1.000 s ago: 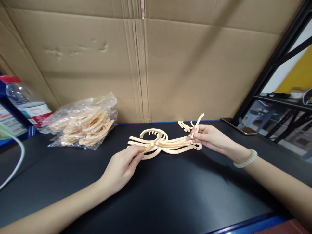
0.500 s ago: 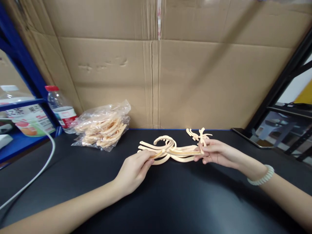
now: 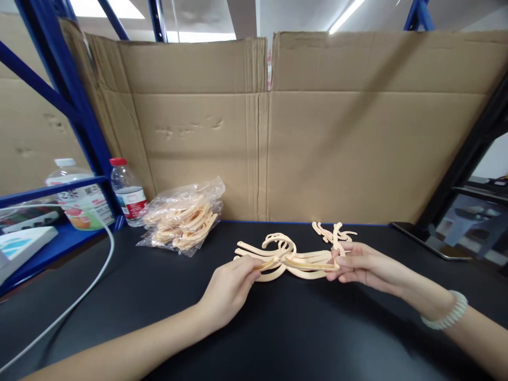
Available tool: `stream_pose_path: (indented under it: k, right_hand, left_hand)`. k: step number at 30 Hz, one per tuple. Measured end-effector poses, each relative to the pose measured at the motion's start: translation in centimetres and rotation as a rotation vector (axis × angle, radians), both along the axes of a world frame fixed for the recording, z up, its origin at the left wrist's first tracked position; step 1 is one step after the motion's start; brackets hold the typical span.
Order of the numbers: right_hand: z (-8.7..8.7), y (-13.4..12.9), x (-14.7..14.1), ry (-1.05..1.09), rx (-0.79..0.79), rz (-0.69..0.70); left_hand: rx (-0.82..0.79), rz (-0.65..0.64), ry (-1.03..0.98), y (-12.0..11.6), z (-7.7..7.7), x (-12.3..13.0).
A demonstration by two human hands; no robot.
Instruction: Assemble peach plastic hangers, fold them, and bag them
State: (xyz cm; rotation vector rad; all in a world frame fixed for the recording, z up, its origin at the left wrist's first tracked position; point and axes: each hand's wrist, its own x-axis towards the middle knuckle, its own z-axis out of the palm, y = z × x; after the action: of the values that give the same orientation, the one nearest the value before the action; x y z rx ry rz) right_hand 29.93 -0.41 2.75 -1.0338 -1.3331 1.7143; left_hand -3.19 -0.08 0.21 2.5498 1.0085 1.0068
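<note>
A cluster of curved, cream-coloured strips, plastic by their look, (image 3: 307,274) lies on the dark table, with a curled hook-like piece (image 3: 280,238) rising at its middle. My left hand (image 3: 228,288) is closed, thumb and fingers pinching the left end of a flat curved strip in front. At the other side my right hand (image 3: 369,267) grips the right end of a front strip (image 3: 311,264) together with a short upright curved piece (image 3: 337,235). Whether both hands hold one joined strip, I cannot tell. Behind my right fingers lie several smaller cream pieces (image 3: 323,232).
A clear plastic bag (image 3: 186,217) full of similar cream pieces sits at the back left, beside a red-capped bottle (image 3: 129,196). A white cable (image 3: 97,280) runs down the left side. A flat dark device (image 3: 431,243) lies back right. Cardboard (image 3: 357,153) walls the rear.
My view has tilted upward and turned slightly left, so the table sits lower and farther right. Both hands keep their grip on the strips, with little visible movement.
</note>
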Motion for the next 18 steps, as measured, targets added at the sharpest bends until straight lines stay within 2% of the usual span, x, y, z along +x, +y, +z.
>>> stream_pose_path:
  k: [10, 18]
  right_hand:
    - [-0.43, 0.01, -0.97, 0.014, 0.034, -0.133]
    - [-0.6, 0.13, -1.03, 0.027, 0.025, -0.168]
  left_hand:
    - [0.08, 0.01, 0.029, 0.26, -0.2, -0.13]
    - [0.176, 0.014, 0.003, 0.96, -0.43, -0.07]
